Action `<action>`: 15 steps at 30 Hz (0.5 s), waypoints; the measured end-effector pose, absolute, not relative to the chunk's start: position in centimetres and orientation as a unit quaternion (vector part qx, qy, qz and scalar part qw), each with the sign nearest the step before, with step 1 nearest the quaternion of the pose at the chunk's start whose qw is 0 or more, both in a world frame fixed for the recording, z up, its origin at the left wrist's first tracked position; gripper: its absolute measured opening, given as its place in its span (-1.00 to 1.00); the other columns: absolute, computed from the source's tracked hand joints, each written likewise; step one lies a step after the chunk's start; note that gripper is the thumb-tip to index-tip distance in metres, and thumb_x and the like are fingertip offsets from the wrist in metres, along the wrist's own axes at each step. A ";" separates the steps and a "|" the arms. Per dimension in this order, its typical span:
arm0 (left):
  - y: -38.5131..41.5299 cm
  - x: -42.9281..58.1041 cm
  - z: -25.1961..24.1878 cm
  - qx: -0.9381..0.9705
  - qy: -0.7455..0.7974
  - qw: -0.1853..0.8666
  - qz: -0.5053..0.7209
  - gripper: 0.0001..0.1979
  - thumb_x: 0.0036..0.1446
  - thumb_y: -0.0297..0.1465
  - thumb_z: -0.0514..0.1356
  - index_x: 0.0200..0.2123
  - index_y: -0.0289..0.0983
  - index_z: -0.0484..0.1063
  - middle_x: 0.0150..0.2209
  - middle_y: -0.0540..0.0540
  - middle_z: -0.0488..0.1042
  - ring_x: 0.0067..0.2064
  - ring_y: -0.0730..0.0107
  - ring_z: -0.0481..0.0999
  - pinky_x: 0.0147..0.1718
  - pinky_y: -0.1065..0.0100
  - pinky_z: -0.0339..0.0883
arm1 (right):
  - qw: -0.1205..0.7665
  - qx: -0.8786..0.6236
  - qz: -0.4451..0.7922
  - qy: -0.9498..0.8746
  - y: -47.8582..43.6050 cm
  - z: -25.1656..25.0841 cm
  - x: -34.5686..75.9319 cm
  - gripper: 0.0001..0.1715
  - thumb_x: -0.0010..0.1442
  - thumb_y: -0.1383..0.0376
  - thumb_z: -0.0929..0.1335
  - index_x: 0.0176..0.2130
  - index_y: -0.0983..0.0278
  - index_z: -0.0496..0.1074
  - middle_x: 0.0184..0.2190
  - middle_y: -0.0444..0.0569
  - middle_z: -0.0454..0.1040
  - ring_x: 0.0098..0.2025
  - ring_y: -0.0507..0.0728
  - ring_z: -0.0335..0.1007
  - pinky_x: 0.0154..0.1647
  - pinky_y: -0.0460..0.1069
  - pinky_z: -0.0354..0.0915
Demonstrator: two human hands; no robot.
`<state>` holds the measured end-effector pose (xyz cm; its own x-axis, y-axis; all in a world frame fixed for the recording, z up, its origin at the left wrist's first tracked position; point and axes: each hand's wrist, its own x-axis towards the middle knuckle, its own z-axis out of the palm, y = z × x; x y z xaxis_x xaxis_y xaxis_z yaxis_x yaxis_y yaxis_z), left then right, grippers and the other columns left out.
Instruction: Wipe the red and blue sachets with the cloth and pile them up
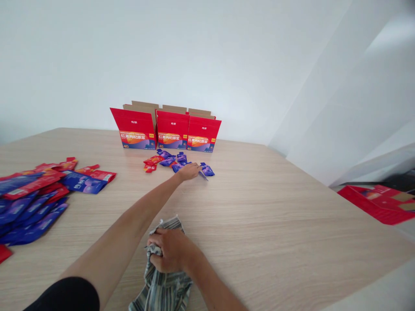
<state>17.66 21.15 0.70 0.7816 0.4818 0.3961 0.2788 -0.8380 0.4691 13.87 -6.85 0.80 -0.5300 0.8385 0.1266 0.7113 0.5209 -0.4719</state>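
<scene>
My right hand (171, 249) clutches striped cloth (166, 288) on the table (275, 207); my left hand (189, 171), grip unclear, is at blue pouches (208, 169) before red boxes (138, 120); a hasty pull could scatter the pouches.

Table (285, 211) bare R of cloth (167, 293), wide run out to R edge. Narrower gap btwn L arm (139, 218) & pouch pile (32, 198). L arm cuts diag. across, blocks low L–R pass nr ctr. R hand (170, 250) on cloth plugs front ctr. Packs (167, 161) by L hand (189, 171) clutter spot before boxes (171, 129). Boxes = barrier, flaps up, wall (194, 52) behind; can pass either end.
</scene>
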 end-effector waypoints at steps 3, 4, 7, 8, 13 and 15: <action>20.3 17.2 1.6 0.879 0.239 0.260 0.320 -0.83 -0.03 -0.60 0.20 -0.40 -0.22 0.34 -0.34 -0.14 0.45 -0.15 0.16 0.44 -0.06 0.26 0.21 | 0.184 -0.452 0.179 -0.854 -6.8 0.8 13.9 -0.82 0.12 0.25 0.38 -0.21 0.19 0.46 -0.22 -0.11 0.53 -0.29 0.11 0.43 -0.33 -0.05 0.23; 19.9 16.9 1.9 0.860 0.251 0.284 0.342 -0.83 -0.03 -0.58 0.21 -0.40 -0.22 0.32 -0.36 -0.11 0.44 -0.19 0.19 0.44 -0.09 0.27 0.22 | 0.193 -0.453 0.174 -0.853 -6.7 0.9 14.0 -0.83 0.11 0.26 0.38 -0.22 0.20 0.45 -0.23 -0.10 0.53 -0.29 0.11 0.43 -0.33 -0.05 0.23; 18.3 16.1 2.2 0.785 0.284 0.367 0.411 -0.84 0.01 -0.52 0.21 -0.39 -0.20 0.27 -0.43 -0.01 0.39 -0.31 0.31 0.42 -0.22 0.33 0.23 | 0.260 -0.466 0.149 -0.833 -6.4 1.2 14.4 -0.81 0.05 0.34 0.38 -0.24 0.21 0.42 -0.24 -0.08 0.50 -0.28 0.11 0.40 -0.30 -0.05 0.22; 17.7 15.8 2.1 0.753 0.296 0.397 0.433 -0.85 0.03 -0.49 0.20 -0.38 -0.20 0.25 -0.45 0.02 0.37 -0.36 0.35 0.40 -0.27 0.36 0.23 | 0.295 -0.473 0.138 -0.818 -6.4 1.4 14.6 -0.81 0.04 0.37 0.37 -0.25 0.22 0.40 -0.25 -0.08 0.48 -0.28 0.11 0.39 -0.30 -0.05 0.21; 13.4 14.1 0.4 0.565 0.345 0.575 0.481 -0.87 0.20 -0.31 0.08 -0.36 -0.19 0.18 -0.57 0.11 0.25 -0.59 0.49 0.25 -0.56 0.45 0.09 | 0.513 -0.483 0.075 -0.706 -6.3 2.5 16.5 -0.87 0.07 0.41 0.27 -0.32 0.23 0.33 -0.38 -0.07 0.34 -0.37 0.10 0.27 -0.37 -0.04 0.13; 11.4 13.0 -0.4 0.495 0.340 0.654 0.461 -0.80 0.23 -0.23 0.06 -0.37 -0.20 0.19 -0.60 0.11 0.23 -0.65 0.50 0.20 -0.62 0.46 0.04 | 0.588 -0.460 0.052 -0.663 -6.4 2.8 17.2 -0.90 0.10 0.41 0.24 -0.34 0.23 0.29 -0.41 -0.08 0.30 -0.38 0.11 0.25 -0.36 -0.03 0.12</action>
